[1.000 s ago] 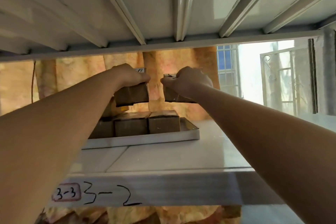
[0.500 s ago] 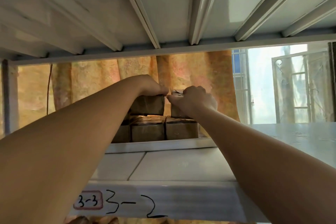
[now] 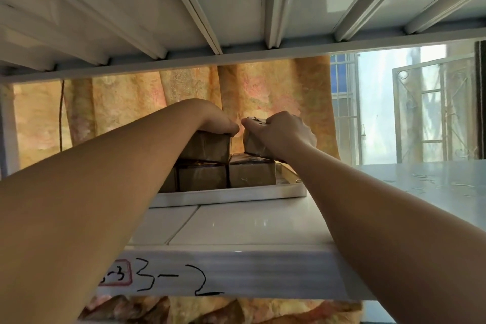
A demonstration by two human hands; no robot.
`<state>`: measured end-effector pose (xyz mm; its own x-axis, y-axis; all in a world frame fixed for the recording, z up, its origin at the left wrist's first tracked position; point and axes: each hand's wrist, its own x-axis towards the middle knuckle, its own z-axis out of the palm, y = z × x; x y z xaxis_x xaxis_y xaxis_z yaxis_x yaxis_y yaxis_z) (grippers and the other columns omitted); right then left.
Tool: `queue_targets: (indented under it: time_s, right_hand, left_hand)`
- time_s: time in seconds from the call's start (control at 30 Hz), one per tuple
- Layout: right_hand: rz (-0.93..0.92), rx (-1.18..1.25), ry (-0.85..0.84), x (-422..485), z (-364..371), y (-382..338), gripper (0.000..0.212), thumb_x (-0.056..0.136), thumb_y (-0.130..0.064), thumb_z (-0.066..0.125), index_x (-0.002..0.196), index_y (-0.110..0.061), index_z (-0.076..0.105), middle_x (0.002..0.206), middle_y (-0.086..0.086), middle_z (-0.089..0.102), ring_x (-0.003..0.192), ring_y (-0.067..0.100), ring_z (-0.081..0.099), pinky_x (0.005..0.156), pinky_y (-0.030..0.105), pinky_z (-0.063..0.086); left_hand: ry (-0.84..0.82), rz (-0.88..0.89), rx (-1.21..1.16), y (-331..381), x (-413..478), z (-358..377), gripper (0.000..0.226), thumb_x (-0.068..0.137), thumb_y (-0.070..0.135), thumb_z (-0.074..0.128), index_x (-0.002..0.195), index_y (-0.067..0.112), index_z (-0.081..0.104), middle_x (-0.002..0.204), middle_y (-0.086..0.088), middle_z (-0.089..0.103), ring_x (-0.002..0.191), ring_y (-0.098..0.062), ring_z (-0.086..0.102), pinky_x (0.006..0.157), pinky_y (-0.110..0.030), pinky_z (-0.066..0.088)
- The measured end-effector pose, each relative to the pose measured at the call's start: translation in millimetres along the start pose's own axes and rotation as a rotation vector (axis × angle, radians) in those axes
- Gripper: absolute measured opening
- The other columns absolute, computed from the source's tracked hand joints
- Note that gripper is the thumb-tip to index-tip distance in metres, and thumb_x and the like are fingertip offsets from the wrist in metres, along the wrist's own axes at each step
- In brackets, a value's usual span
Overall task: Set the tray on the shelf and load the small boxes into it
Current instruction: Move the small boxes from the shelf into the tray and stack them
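A shallow white tray (image 3: 236,193) lies on the white shelf (image 3: 249,226), with small brown boxes (image 3: 251,176) in a row along its front. My left hand (image 3: 215,119) grips a brown box (image 3: 207,148) from above; this box rests on the lower row. My right hand (image 3: 285,131) holds another brown box (image 3: 253,143), tilted, just above the right-hand box of the row. Both forearms reach in over the shelf's front edge. My left arm hides the tray's left part.
The ribbed underside of the upper shelf (image 3: 236,8) hangs close above my hands. The shelf's front lip (image 3: 236,273) bears the handwritten label "3-2". An orange curtain (image 3: 118,113) hangs behind, a barred window (image 3: 394,108) at the right. Bare shelf surface extends right of the tray.
Both hands have come down with their boxes toward the tray's lower row; the left box now sits on that row. The camera has shifted closer and lower.
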<state>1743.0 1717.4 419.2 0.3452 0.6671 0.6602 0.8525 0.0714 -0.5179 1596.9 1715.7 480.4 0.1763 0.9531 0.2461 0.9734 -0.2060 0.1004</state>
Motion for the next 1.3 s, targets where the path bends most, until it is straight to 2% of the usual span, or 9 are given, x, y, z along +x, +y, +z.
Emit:
queue_targets:
  time_s: [0.2, 0.33, 0.47, 0.6, 0.73, 0.9, 1.03, 1.1, 1.3]
  right_hand:
    - [-0.020, -0.009, -0.020, 1, 2, 0, 0.075, 0.066, -0.083, 0.041, 0.087, -0.016, 0.069, 0.089, 0.004, 0.067, 0.075, 0.023, 0.063, 0.061, 0.029, 0.047]
    - [-0.053, -0.024, -0.005, -1, 4, -4, 0.087, 0.060, -0.090, 0.035, 0.087, -0.015, 0.069, 0.091, 0.005, 0.068, 0.077, 0.025, 0.065, 0.065, 0.031, 0.051]
    - [-0.101, -0.076, 0.012, -5, 4, -8, 0.096, 0.055, -0.097, 0.028, 0.087, -0.016, 0.069, 0.089, 0.004, 0.069, 0.078, 0.024, 0.065, 0.062, 0.030, 0.050]
    - [-0.121, -0.149, 0.021, -7, 5, -12, 0.104, 0.054, -0.099, 0.023, 0.097, -0.016, 0.068, 0.098, 0.005, 0.067, 0.083, 0.025, 0.063, 0.061, 0.030, 0.046]
    - [-0.134, -0.196, 0.016, -8, 5, -13, 0.101, 0.060, -0.096, 0.019, 0.091, -0.013, 0.067, 0.092, 0.006, 0.066, 0.080, 0.026, 0.063, 0.059, 0.029, 0.043]
    - [-0.170, -0.160, 0.031, -6, 6, -12, 0.085, 0.078, -0.084, 0.017, 0.086, -0.015, 0.067, 0.090, 0.005, 0.066, 0.078, 0.024, 0.062, 0.060, 0.030, 0.042]
    - [-0.164, -0.133, -0.006, -2, 7, -8, 0.076, 0.082, -0.079, 0.024, 0.091, -0.018, 0.069, 0.089, 0.003, 0.068, 0.079, 0.022, 0.063, 0.061, 0.029, 0.045]
    - [-0.159, -0.115, -0.023, 0, 6, -6, 0.076, 0.081, -0.080, 0.027, 0.089, -0.018, 0.070, 0.085, 0.002, 0.069, 0.077, 0.021, 0.063, 0.060, 0.028, 0.046]
    - [-0.150, -0.022, -0.069, 3, 1, -2, 0.065, 0.083, -0.071, 0.041, 0.083, -0.015, 0.073, 0.080, 0.004, 0.069, 0.073, 0.021, 0.065, 0.070, 0.033, 0.055]
  left_hand:
    - [0.103, 0.039, 0.038, -7, 1, 4, 0.061, 0.091, 0.049, 0.047, 0.133, 0.005, 0.048, 0.133, -0.014, 0.051, 0.117, -0.028, 0.051, 0.082, -0.031, 0.038]
    - [0.151, 0.066, 0.001, -15, 0, 5, 0.070, 0.092, 0.057, 0.039, 0.131, 0.000, 0.050, 0.136, -0.016, 0.051, 0.121, -0.030, 0.050, 0.093, -0.032, 0.039]
    - [0.109, 0.043, 0.009, -30, 1, 6, 0.084, 0.087, 0.068, 0.032, 0.132, -0.002, 0.049, 0.140, -0.017, 0.048, 0.125, -0.031, 0.048, 0.099, -0.034, 0.037]
    - [0.078, 0.036, -0.024, -46, 4, 8, 0.092, 0.079, 0.077, 0.030, 0.123, 0.001, 0.057, 0.131, -0.018, 0.055, 0.117, -0.030, 0.053, 0.095, -0.035, 0.040]
    - [0.080, 0.070, -0.008, -50, 1, 12, 0.099, 0.075, 0.081, 0.024, 0.118, 0.000, 0.060, 0.126, -0.020, 0.058, 0.113, -0.031, 0.055, 0.093, -0.035, 0.040]
    - [0.042, 0.142, 0.001, -52, -8, 11, 0.121, 0.048, 0.091, 0.017, 0.125, 0.008, 0.060, 0.129, -0.013, 0.059, 0.115, -0.027, 0.055, 0.103, -0.038, 0.040]
    - [0.021, 0.175, 0.063, -54, -4, 13, 0.092, 0.073, 0.082, 0.028, 0.117, 0.009, 0.064, 0.121, -0.009, 0.063, 0.108, -0.023, 0.058, 0.098, -0.035, 0.043]
    - [0.020, 0.179, 0.073, -55, -4, 13, 0.083, 0.079, 0.075, 0.036, 0.125, 0.010, 0.060, 0.128, -0.008, 0.059, 0.114, -0.022, 0.055, 0.098, -0.034, 0.042]
    - [0.099, 0.191, 0.049, -54, -6, 16, 0.082, 0.079, 0.067, 0.051, 0.140, 0.012, 0.044, 0.144, -0.007, 0.046, 0.127, -0.024, 0.046, 0.099, -0.032, 0.037]
